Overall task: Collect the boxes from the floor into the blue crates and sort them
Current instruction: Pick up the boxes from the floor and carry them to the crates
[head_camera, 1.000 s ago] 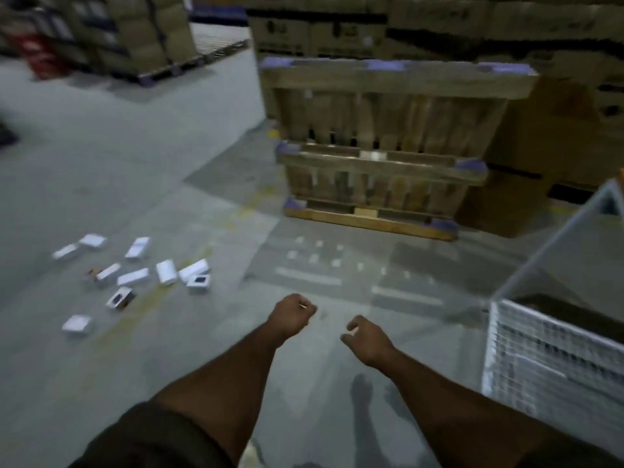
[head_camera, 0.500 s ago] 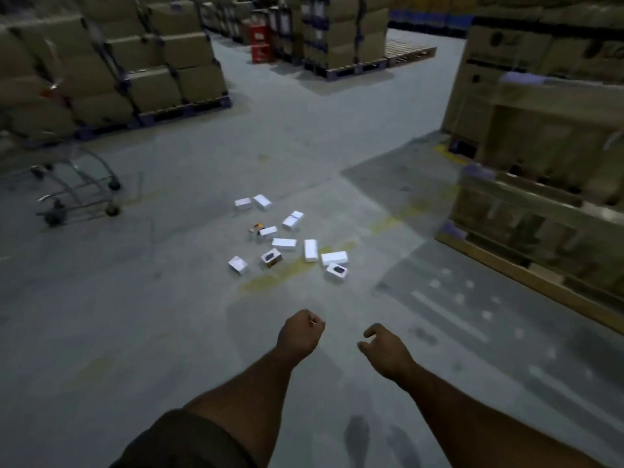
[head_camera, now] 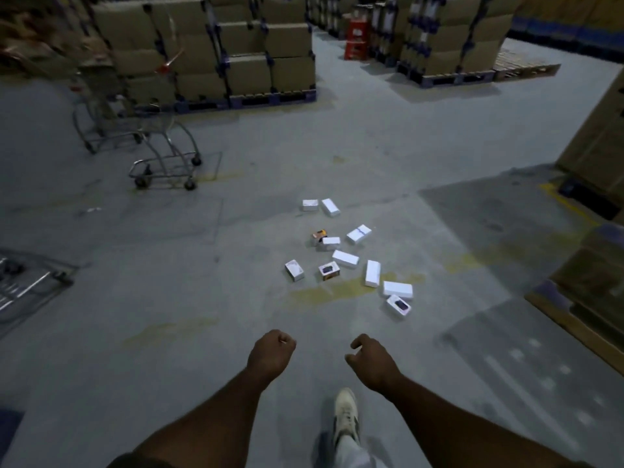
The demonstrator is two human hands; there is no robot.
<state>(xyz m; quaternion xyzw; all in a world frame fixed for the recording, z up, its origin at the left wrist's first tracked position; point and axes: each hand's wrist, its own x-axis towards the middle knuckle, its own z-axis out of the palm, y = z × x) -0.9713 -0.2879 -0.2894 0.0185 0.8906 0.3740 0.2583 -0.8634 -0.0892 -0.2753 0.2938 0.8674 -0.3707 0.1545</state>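
Eleven or so small boxes (head_camera: 344, 256), most of them white, lie scattered on the grey floor (head_camera: 169, 282) in the middle of the head view, well apart from both hands. The left hand (head_camera: 270, 354) is closed into a loose fist and holds nothing, and the right hand (head_camera: 373, 364) beside it is half curled, fingers bent, also without anything in it. A white shoe (head_camera: 345, 413) shows near, between the forearms, and far left stands a metal trolley (head_camera: 162, 146) before stacked cartons (head_camera: 236, 45) on pallets.

Eleven small boxes (head_camera: 344, 258), two trolleys (head_camera: 162, 163).
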